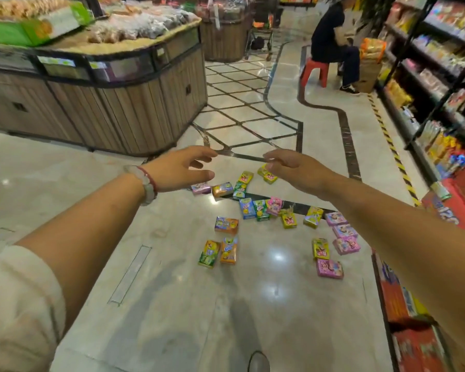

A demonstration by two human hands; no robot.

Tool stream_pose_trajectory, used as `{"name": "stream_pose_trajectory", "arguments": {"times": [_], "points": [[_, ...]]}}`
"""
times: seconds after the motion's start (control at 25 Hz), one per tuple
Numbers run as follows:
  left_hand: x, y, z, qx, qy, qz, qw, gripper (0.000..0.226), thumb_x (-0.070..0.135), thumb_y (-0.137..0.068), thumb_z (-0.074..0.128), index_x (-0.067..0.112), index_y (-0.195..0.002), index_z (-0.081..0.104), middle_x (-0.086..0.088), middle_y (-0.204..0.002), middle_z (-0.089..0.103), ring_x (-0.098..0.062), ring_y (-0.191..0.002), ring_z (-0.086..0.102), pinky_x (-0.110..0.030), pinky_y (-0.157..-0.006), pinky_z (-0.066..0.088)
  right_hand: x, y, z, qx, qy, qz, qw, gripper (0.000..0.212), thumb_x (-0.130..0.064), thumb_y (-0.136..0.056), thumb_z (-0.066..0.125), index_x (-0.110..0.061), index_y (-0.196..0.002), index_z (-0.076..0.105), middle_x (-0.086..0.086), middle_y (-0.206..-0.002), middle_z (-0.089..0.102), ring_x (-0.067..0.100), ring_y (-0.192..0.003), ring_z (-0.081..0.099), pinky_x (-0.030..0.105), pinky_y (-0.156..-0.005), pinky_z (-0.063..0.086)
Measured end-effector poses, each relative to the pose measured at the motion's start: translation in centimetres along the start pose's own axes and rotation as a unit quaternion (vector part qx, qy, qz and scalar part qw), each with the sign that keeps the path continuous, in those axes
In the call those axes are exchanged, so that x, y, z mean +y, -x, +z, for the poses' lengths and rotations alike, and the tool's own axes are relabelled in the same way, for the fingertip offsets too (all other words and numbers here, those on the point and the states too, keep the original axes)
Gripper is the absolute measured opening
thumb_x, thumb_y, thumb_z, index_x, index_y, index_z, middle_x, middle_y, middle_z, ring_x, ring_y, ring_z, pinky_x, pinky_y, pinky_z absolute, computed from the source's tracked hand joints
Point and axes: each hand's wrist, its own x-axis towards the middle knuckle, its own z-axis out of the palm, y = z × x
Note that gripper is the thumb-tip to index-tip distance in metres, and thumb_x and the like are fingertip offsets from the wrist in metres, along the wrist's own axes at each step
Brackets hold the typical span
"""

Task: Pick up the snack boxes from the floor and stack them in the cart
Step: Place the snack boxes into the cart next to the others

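I see both arms stretched forward, left hand and right hand with fingers loosely spread, holding nothing, above the snack boxes scattered on the floor; box labels look too blurred to read

Head-height single view, angled forward and down over the shop floor.

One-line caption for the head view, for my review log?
Both empty hands, left hand and right hand, reach out above snack boxes scattered on the shop floor.
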Motion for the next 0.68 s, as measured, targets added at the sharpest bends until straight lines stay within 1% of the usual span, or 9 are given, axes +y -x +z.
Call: {"name": "stream_pose_trajectory", "arguments": {"times": [0.12,0.2,0.24,0.36,0.48,0.52,0.56,0.64,0.68], "points": [[-4.3,-6.2,2.0,0.004,0.041,-0.019,0.999,0.047,0.026,-0.089,0.059,0.026,-0.134,0.043,0.004,-0.13,0.049,-0.013,-0.118,0.048,-0.027,-0.1,0.04,3.4,-7.1,1.4,-0.023,-0.001,0.018,1.0,0.034,-0.033,-0.095,0.054,-0.026,-0.129,0.053,-0.003,-0.117,0.056,0.009,-0.108,0.051,0.009,-0.071,0.041],[-7.1,-9.5,3.5,-0.001,0.056,-0.027,0.998,0.046,0.023,-0.09,0.059,0.023,-0.133,0.045,0.004,-0.128,0.05,-0.012,-0.116,0.05,-0.022,-0.093,0.039,6.0,-11.1,3.1,-0.04,0.004,0.031,0.999,0.034,-0.03,-0.095,0.054,-0.023,-0.129,0.054,-0.002,-0.116,0.056,0.01,-0.105,0.052,0.007,-0.072,0.041],[-8.8,-11.2,4.2,-0.008,0.059,-0.033,0.998,0.046,0.022,-0.09,0.059,0.022,-0.134,0.045,0.005,-0.127,0.049,-0.011,-0.114,0.049,-0.02,-0.09,0.037,7.3,-13.3,4.1,-0.054,0.004,0.037,0.998,0.034,-0.029,-0.095,0.054,-0.022,-0.129,0.054,-0.002,-0.115,0.056,0.012,-0.107,0.054,0.008,-0.076,0.042],[-13.6,-15.5,5.9,-0.035,0.064,-0.061,0.995,0.047,0.022,-0.09,0.059,0.023,-0.135,0.043,0.007,-0.124,0.046,-0.008,-0.11,0.047,-0.013,-0.083,0.035,10.5,-18.9,7.4,-0.094,0.003,0.073,0.993,0.035,-0.031,-0.094,0.056,-0.023,-0.128,0.054,-0.003,-0.116,0.056,0.015,-0.114,0.054,0.023,-0.088,0.044],[-19.3,-20.5,7.2,-0.055,0.069,-0.077,0.993,0.048,0.02,-0.09,0.059,0.018,-0.135,0.044,0.001,-0.128,0.049,-0.013,-0.114,0.05,-0.009,-0.077,0.035,13.9,-24.7,10.9,-0.108,-0.015,0.115,0.987,0.032,-0.03,-0.093,0.057,-0.025,-0.125,0.056,-0.002,-0.118,0.058,0.016,-0.113,0.054,0.034,-0.098,0.046],[-21.2,-22.0,7.9,-0.059,0.07,-0.084,0.992,0.048,0.021,-0.089,0.059,0.019,-0.135,0.044,0.0,-0.131,0.05,-0.015,-0.117,0.05,-0.01,-0.078,0.034,14.9,-26.4,12.2,-0.112,-0.013,0.122,0.986,0.032,-0.03,-0.094,0.057,-0.025,-0.125,0.056,-0.004,-0.114,0.058,0.017,-0.114,0.054,0.032,-0.097,0.046],[-23.4,-23.6,8.8,-0.062,0.073,-0.091,0.991,0.049,0.022,-0.089,0.059,0.021,-0.135,0.044,0.0,-0.133,0.049,-0.016,-0.118,0.049,-0.012,-0.081,0.033,16.3,-28.3,13.6,-0.117,-0.011,0.125,0.985,0.032,-0.029,-0.094,0.056,-0.023,-0.126,0.056,-0.005,-0.111,0.057,0.018,-0.114,0.055,0.025,-0.092,0.046],[-28.1,-26.6,12.0,-0.072,0.08,-0.111,0.988,0.049,0.025,-0.09,0.059,0.023,-0.136,0.043,0.001,-0.136,0.047,-0.015,-0.12,0.048,-0.015,-0.085,0.033,20.5,-31.8,17.1,-0.118,-0.006,0.139,0.983,0.032,-0.026,-0.095,0.054,-0.019,-0.126,0.056,-0.003,-0.109,0.056,0.017,-0.108,0.055,0.008,-0.074,0.042],[-30.5,-28.0,14.1,-0.08,0.082,-0.12,0.986,0.049,0.025,-0.09,0.059,0.023,-0.136,0.043,0.002,-0.137,0.046,-0.016,-0.12,0.047,-0.017,-0.086,0.033,23.1,-33.3,19.0,-0.116,-0.001,0.148,0.982,0.032,-0.026,-0.096,0.054,-0.017,-0.126,0.056,-0.001,-0.112,0.056,0.014,-0.105,0.054,0.005,-0.069,0.039]]}}
